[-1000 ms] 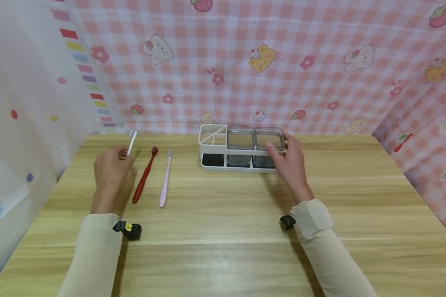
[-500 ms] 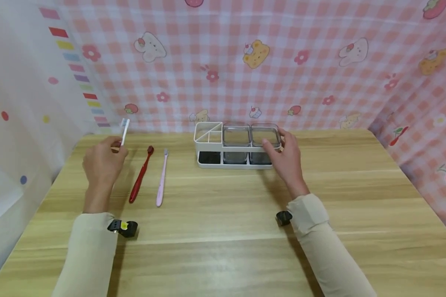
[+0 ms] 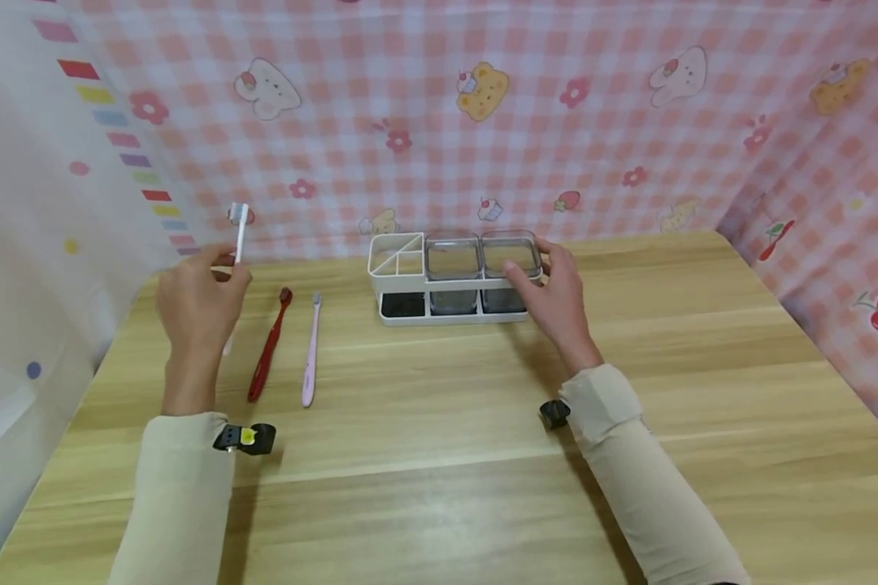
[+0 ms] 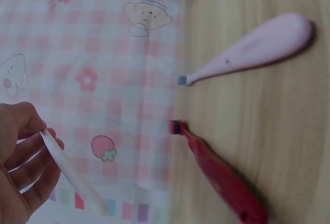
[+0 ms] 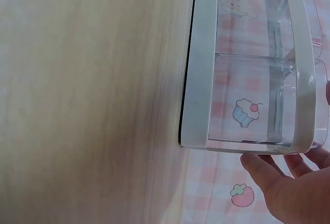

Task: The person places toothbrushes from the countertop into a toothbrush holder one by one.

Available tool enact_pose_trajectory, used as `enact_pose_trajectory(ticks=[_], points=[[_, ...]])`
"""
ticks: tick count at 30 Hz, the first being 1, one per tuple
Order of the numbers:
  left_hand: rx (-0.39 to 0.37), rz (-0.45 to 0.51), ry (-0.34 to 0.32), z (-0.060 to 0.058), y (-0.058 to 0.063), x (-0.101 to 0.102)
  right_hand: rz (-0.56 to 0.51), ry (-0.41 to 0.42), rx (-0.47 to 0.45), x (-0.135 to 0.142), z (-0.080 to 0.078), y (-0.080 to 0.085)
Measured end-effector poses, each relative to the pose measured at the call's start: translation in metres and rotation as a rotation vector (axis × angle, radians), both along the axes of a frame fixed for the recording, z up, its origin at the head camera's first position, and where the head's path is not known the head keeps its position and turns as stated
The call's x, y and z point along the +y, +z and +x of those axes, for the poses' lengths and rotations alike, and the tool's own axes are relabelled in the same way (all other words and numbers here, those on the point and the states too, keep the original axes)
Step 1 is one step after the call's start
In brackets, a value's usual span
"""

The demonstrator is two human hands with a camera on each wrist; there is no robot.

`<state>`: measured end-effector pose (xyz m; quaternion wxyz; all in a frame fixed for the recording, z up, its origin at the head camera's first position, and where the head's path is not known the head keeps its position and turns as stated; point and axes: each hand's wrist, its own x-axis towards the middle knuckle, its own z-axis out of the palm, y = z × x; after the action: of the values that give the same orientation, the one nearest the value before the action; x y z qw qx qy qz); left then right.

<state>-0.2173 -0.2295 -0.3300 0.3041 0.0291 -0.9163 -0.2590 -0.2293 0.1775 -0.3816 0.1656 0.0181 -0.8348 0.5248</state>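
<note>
My left hand (image 3: 199, 305) pinches a white toothbrush (image 3: 241, 233) near its middle, bristle head up, above the table's left side. In the left wrist view the handle of this white toothbrush (image 4: 72, 175) slants down from between thumb and fingers. Just right of that hand lie a red toothbrush (image 3: 267, 351) and a pale pink toothbrush (image 3: 310, 357), heads toward the back. My right hand (image 3: 556, 296) grips the right end of a white toothbrush holder (image 3: 402, 283), thumb at the front and fingers around the side, partly hidden. Two clear cups (image 3: 454, 302) sit in the holder.
The wooden table (image 3: 424, 504) ends at a pink checked curtain (image 3: 322, 138) close behind the holder. At the holder's left end is a divided section (image 3: 397, 257) with small slots over a dark base pad (image 3: 403, 305). A white curtain (image 3: 29, 244) hangs at the left.
My left hand has lifted the white toothbrush higher and turned it more upright, and its lower handle now shows below the hand. The right hand keeps its grip on the holder; the head view has shifted.
</note>
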Motion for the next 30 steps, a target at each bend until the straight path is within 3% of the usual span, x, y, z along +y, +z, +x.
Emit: enact_pose_trajectory(ticks=[8,20,30], points=[[0.010,0.006,-0.010,0.000,0.015,0.011,0.010,0.001,0.006,-0.001,0.000,0.001],[0.051,0.018,-0.077,-0.006,0.031,0.029,0.008,0.000,-0.007,-0.001,0.001,0.002],[0.140,0.090,-0.182,-0.013,0.041,0.050,0.007,-0.005,-0.012,0.000,0.001,0.002]])
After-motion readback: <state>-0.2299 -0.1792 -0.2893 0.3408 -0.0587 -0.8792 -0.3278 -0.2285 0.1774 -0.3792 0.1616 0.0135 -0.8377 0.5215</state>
